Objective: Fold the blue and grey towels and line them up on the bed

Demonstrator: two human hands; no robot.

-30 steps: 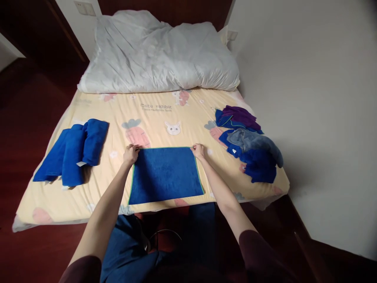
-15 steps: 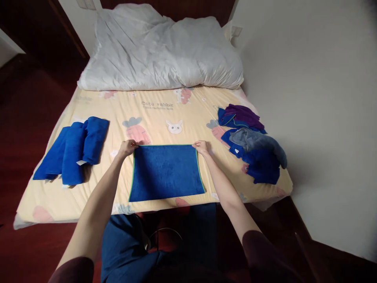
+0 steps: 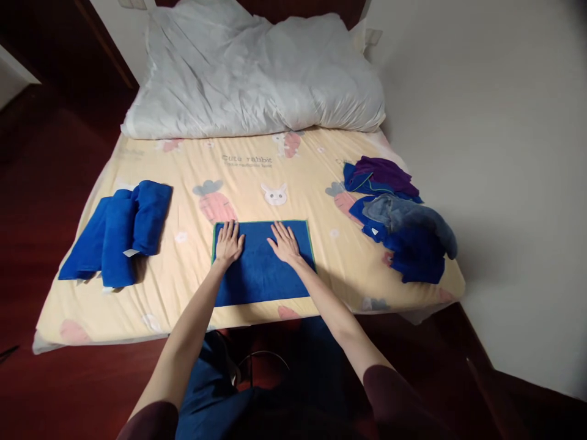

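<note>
A blue towel (image 3: 261, 269) with green edging lies flat near the front edge of the bed, its far edge nearly straight. My left hand (image 3: 229, 243) rests palm down on the towel's far left part, fingers stretched out. On its far right part lies my right hand (image 3: 284, 242), also flat with fingers spread. Neither hand grips the cloth. To the left sit several rolled or folded blue towels (image 3: 120, 235), side by side, with a small white tag showing on one.
On the bed's right side is a loose heap of blue, grey and purple cloths (image 3: 403, 226). A bulky white quilt (image 3: 257, 79) covers the far end of the bed. The yellow sheet (image 3: 183, 269) has rabbit and carrot prints. A white wall (image 3: 513, 183) stands at right.
Both hands have let go of the towel's far corners and moved inward, now lying flat on it. The towel appears slightly shifted in view, as the camera has moved a little.
</note>
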